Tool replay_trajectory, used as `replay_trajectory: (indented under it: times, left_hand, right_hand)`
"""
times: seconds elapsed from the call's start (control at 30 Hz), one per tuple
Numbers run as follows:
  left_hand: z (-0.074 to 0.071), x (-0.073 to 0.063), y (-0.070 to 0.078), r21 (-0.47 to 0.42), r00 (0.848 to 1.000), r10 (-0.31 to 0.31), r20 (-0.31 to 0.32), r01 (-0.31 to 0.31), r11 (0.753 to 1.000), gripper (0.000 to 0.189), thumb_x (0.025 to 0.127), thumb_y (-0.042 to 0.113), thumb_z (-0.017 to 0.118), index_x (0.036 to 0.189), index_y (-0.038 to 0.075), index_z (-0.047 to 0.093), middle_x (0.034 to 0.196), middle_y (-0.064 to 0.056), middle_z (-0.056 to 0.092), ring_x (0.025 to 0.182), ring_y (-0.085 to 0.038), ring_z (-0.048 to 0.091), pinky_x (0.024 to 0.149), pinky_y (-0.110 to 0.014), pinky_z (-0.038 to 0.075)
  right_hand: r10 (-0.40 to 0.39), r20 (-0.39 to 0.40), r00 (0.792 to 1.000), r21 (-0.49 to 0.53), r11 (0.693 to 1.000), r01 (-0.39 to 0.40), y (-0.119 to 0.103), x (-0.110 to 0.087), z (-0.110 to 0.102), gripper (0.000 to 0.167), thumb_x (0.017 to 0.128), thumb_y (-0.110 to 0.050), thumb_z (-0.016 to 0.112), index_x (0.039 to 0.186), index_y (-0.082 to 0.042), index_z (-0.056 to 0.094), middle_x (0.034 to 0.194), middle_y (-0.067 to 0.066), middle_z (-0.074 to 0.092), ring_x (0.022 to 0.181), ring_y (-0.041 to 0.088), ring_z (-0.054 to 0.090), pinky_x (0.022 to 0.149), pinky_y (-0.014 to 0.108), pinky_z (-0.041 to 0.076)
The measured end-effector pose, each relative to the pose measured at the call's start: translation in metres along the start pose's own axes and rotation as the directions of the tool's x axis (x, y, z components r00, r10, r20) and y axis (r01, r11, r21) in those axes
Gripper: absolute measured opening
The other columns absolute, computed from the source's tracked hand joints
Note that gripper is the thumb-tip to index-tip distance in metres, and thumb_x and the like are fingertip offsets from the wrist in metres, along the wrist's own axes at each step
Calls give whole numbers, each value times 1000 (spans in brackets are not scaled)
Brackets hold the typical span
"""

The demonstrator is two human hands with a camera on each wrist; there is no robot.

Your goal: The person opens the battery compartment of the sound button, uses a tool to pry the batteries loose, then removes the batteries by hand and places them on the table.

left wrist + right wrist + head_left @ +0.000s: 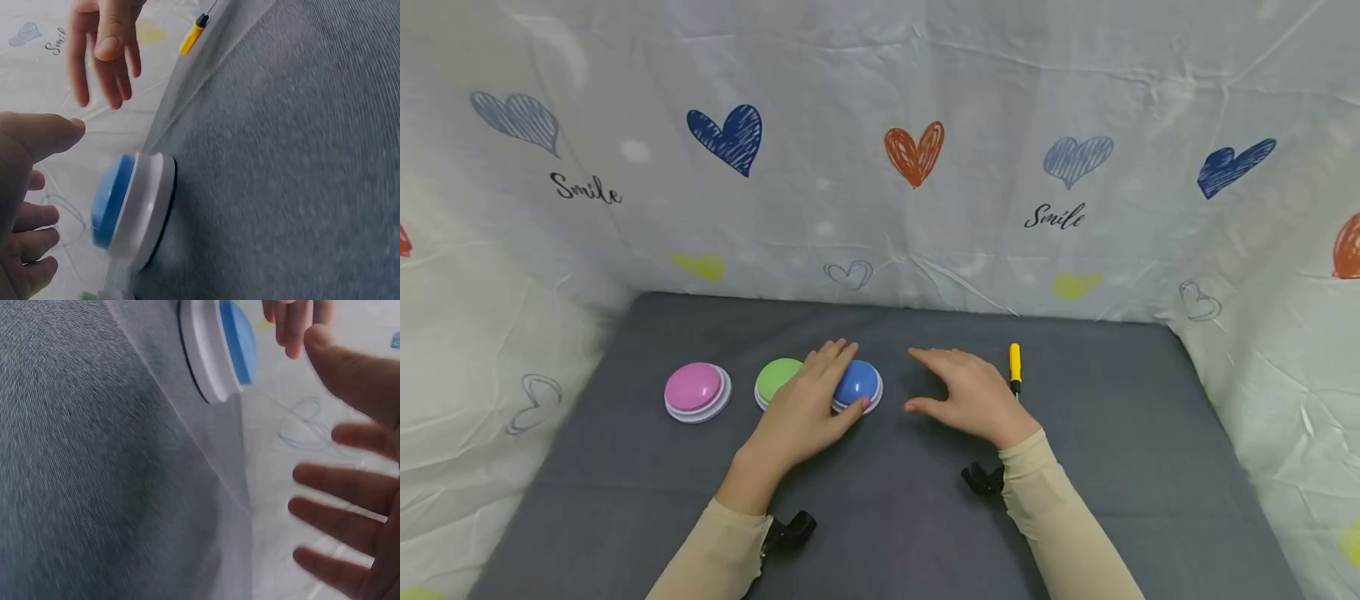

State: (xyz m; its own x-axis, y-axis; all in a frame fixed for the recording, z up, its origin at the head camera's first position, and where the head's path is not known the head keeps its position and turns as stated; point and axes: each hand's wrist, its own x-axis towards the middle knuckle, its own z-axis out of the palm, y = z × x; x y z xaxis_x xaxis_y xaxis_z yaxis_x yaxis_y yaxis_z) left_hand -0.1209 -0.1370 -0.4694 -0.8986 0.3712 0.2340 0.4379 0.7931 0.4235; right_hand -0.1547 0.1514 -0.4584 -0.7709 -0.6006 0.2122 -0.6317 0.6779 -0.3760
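Three round push buttons on white bases stand in a row: a pink one (692, 387) at the left, a green one (775, 377) and a blue one (857, 382). My left hand (808, 408), fingers extended, hovers over the green and blue buttons and partly covers both in the head view. In the left wrist view, a gap shows between this hand and the blue button (112, 203). My right hand (973, 396) is held to the right of the blue button, thumb and fingers spread with nothing between them. The blue button (237, 344) also shows in the right wrist view.
A yellow-handled screwdriver (1015, 360) lies just beyond my right hand, its shaft partly hidden by it. Grey cloth (895, 525) covers the table. A white curtain (820, 208) printed with hearts hangs behind the table and along both sides.
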Motion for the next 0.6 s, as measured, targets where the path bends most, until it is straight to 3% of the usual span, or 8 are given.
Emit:
replay_trajectory:
  times: [0.1, 0.2, 0.37, 0.6]
  left_hand:
    - [1, -1, -6, 0, 999, 31, 13, -31, 1000, 78, 97, 38, 83, 160, 3, 53, 160, -22, 55, 150, -41, 51, 127, -59, 33]
    - [2, -2, -11, 19, 998, 52, 31, -52, 998, 76, 96, 37, 85, 158, 1, 56, 154, -22, 60, 145, -41, 56, 126, -61, 32]
    - [3, -2, -16, 36, 997, 67, 38, -69, 997, 76, 94, 33, 88, 155, -1, 58, 148, -20, 65, 140, -36, 61, 125, -66, 31]
    - [5, 1, -21, 55, 996, 65, 62, -69, 996, 75, 94, 33, 88, 153, -3, 59, 144, -17, 67, 137, -31, 62, 126, -64, 31]
  right_hand:
    - [-74, 1, 997, 53, 996, 74, -1, 5, 8, 67, 94, -49, 87, 146, -10, 70, 143, 6, 71, 132, 24, 67, 108, 46, 55]
    - [-116, 14, 993, 100, 988, 114, -3, 10, 17, 59, 95, -45, 87, 141, -10, 73, 147, 9, 68, 137, 25, 63, 111, 46, 54]
    - [-138, 34, 990, 149, 980, 132, -9, 20, 33, 57, 95, -40, 89, 142, -13, 71, 157, 13, 59, 146, 26, 55, 117, 46, 49]
    - [-201, 25, 979, 172, 966, 194, -12, 31, 50, 48, 95, -31, 90, 136, -16, 71, 156, 7, 59, 139, 20, 60, 113, 38, 52]
